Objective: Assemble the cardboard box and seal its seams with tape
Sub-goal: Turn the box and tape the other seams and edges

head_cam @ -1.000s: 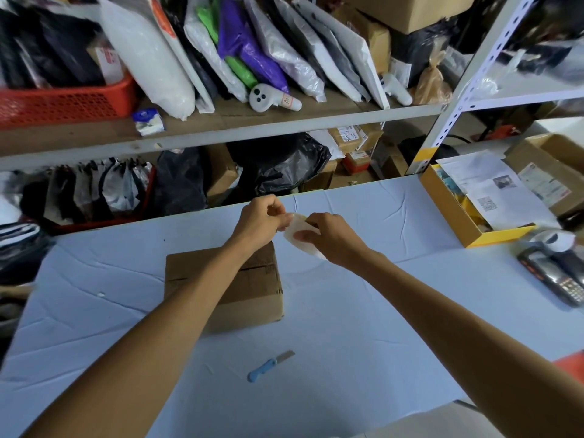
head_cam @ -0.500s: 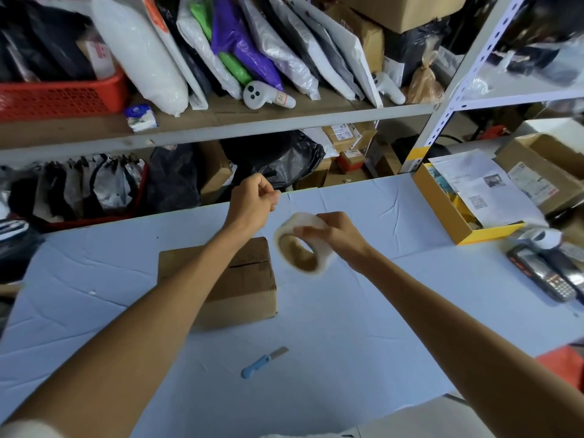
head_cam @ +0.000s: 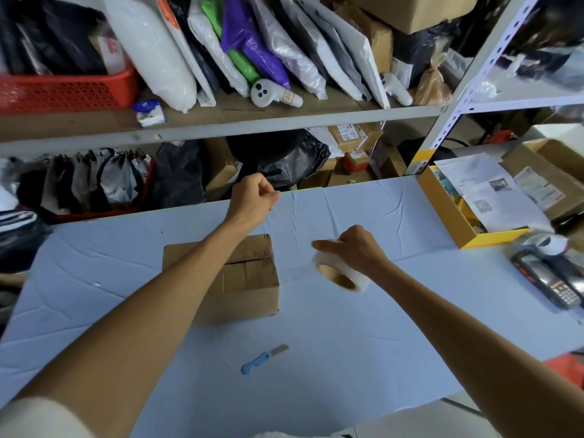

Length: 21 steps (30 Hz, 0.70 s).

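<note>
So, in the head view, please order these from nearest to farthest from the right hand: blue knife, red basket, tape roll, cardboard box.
1. tape roll, held in the right hand itself.
2. cardboard box, on the table to its left.
3. blue knife, toward the table's near edge.
4. red basket, far left on the shelf.

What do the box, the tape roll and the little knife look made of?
Box: brown cardboard, matte, with creased flaps. Tape roll: whitish translucent plastic film on a brown core, likely cardboard. Knife: blue handle, probably plastic; dull grey blade, likely metal.
</note>
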Each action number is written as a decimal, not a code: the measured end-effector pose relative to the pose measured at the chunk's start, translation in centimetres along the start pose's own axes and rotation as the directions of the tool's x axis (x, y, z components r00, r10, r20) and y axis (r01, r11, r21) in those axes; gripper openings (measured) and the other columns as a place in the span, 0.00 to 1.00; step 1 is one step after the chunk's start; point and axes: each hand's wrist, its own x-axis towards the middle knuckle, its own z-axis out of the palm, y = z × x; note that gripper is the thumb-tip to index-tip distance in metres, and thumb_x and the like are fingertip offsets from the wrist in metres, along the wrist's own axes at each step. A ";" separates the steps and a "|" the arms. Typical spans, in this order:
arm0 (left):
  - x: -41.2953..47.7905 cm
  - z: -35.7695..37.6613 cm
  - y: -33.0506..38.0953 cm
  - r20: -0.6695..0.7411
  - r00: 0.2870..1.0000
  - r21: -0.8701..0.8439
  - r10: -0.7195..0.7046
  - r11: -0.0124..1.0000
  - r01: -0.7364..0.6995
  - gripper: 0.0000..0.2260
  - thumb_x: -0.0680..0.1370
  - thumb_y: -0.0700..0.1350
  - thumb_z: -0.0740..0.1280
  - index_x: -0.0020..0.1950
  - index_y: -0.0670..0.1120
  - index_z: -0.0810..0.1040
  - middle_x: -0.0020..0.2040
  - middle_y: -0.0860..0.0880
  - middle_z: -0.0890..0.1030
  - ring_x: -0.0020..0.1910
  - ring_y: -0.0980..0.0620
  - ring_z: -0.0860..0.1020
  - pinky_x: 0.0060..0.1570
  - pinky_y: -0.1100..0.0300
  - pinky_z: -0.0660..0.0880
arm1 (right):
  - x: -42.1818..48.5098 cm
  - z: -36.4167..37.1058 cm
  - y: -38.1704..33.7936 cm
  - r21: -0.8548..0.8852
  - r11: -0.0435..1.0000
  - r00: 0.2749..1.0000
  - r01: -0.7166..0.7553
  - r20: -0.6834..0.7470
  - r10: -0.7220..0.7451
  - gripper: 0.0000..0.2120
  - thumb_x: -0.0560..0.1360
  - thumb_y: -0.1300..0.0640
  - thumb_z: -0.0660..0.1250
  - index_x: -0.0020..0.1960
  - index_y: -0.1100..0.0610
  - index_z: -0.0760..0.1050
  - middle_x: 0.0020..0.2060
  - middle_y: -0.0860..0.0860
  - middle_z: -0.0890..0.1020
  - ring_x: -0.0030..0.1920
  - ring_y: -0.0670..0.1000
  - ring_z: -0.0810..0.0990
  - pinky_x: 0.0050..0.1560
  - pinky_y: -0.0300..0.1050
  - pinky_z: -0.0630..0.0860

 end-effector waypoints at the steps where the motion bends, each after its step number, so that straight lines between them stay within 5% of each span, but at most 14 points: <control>1: 0.1 0.1 -0.2 -0.003 1.000 -0.011 -0.010 1.000 0.010 0.09 0.76 0.40 0.69 0.37 0.45 0.72 0.33 0.51 0.75 0.34 0.54 0.76 0.46 0.51 0.80 | -0.2 -0.1 0.0 0.053 0.999 1.000 0.001 -0.008 0.000 0.27 0.65 0.33 0.69 0.38 0.59 0.72 0.35 0.52 0.74 0.32 0.51 0.71 0.32 0.43 0.64; 8: 1.0 -1.0 -1.5 0.050 0.993 -0.072 -0.111 0.991 0.114 0.09 0.77 0.42 0.67 0.38 0.48 0.71 0.36 0.50 0.77 0.37 0.53 0.77 0.46 0.56 0.77 | -2.5 -1.3 0.0 0.365 0.925 0.931 0.108 0.290 -0.224 0.18 0.63 0.48 0.70 0.43 0.63 0.80 0.34 0.53 0.78 0.38 0.53 0.76 0.39 0.44 0.67; 11: 1.1 -1.6 -1.5 0.059 0.992 -0.048 -0.115 0.992 0.117 0.09 0.77 0.42 0.68 0.38 0.48 0.71 0.36 0.49 0.77 0.38 0.51 0.77 0.44 0.59 0.76 | -3.4 -0.9 -0.3 0.393 0.911 0.925 0.127 0.284 -0.251 0.19 0.67 0.48 0.72 0.43 0.66 0.79 0.34 0.54 0.78 0.36 0.52 0.76 0.39 0.44 0.68; 15: 1.5 -2.1 -1.5 0.103 0.993 0.012 -0.053 0.999 0.052 0.09 0.76 0.41 0.69 0.38 0.47 0.72 0.34 0.48 0.77 0.36 0.51 0.77 0.41 0.58 0.76 | -4.2 -0.3 -1.0 0.312 0.945 0.962 0.095 0.217 -0.168 0.25 0.71 0.45 0.72 0.41 0.70 0.76 0.33 0.57 0.74 0.34 0.54 0.74 0.36 0.46 0.65; 21: 2.2 -1.7 -1.5 0.142 0.988 0.033 0.067 0.997 -0.072 0.11 0.76 0.38 0.69 0.35 0.47 0.71 0.31 0.50 0.75 0.31 0.54 0.75 0.37 0.58 0.74 | -6.0 0.7 -2.0 0.175 0.970 0.972 -0.171 0.193 0.136 0.22 0.69 0.39 0.70 0.42 0.59 0.71 0.37 0.52 0.74 0.36 0.51 0.72 0.34 0.42 0.64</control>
